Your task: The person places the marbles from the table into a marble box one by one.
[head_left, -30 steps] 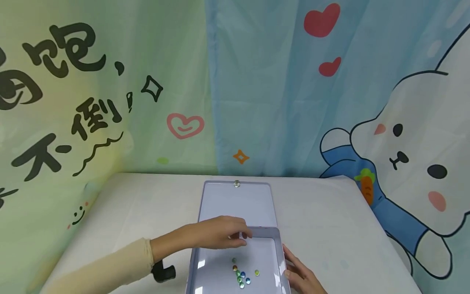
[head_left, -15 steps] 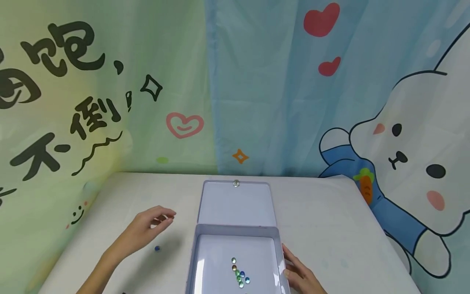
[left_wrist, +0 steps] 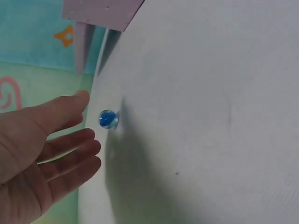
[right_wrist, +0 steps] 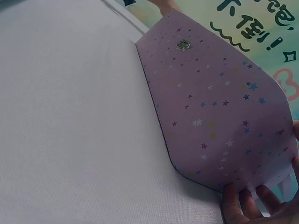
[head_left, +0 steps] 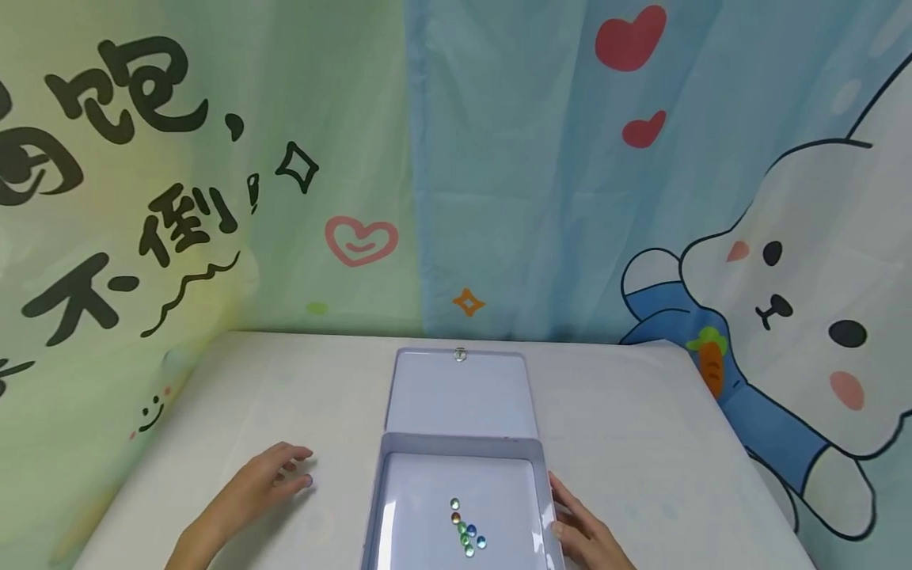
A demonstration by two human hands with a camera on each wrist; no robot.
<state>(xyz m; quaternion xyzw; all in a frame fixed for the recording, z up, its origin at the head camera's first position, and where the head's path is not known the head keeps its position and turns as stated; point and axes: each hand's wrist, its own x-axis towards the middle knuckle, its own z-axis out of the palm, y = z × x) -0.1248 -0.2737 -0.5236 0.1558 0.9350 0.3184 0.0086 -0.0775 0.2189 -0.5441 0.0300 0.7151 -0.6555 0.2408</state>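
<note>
On the white table, my left hand [head_left: 249, 491] reaches to a blue glass marble [left_wrist: 108, 119], fingers spread. In the left wrist view the marble sits just beyond the thumb and fingertips, with a small gap showing. My right hand [head_left: 587, 530] holds the right side of an open lavender box [head_left: 385, 507], thumb at its rim and fingers along the outer wall. Inside the box lie several glass marbles [head_left: 465, 540], green, blue, clear and amber. In the right wrist view, fingertips [right_wrist: 247, 198] touch the star-patterned wall.
The box's hinged lid [head_left: 459, 392] lies folded back toward the far edge, with a small round clasp [head_left: 460, 355] on its rim. Behind the table [head_left: 641, 443] hangs a printed curtain [head_left: 499, 158].
My left hand has moved from above the box leftward, then down beside the blue marble. A yellow-green marble seen in the box has gone out of view. My right hand stays put.
</note>
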